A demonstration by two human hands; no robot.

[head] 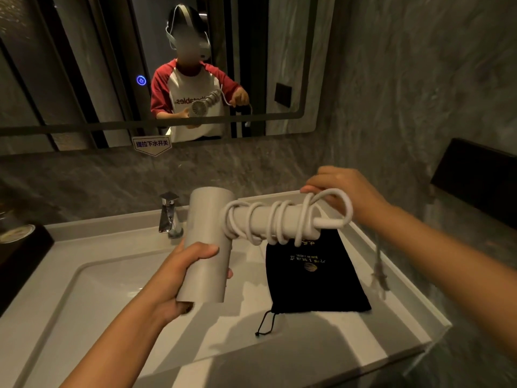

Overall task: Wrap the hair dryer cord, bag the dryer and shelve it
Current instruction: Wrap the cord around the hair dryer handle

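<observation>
A pale grey hair dryer [208,242] is held above the sink, barrel upright, handle pointing right. My left hand [179,271] grips the barrel from below. The white cord [275,224] winds around the handle in several coils. My right hand [345,191] holds a loop of cord at the handle's end. The cord's tail with the plug [379,278] dangles blurred under my right forearm. A black drawstring bag [313,278] with gold print lies flat on the counter under the handle.
A white sink basin [92,281] with a chrome faucet [169,217] lies below left. A mirror [84,65] covers the back wall. A dark box [19,253] stands at the left, a black wall unit [481,177] at the right. The counter edge [391,357] runs near right.
</observation>
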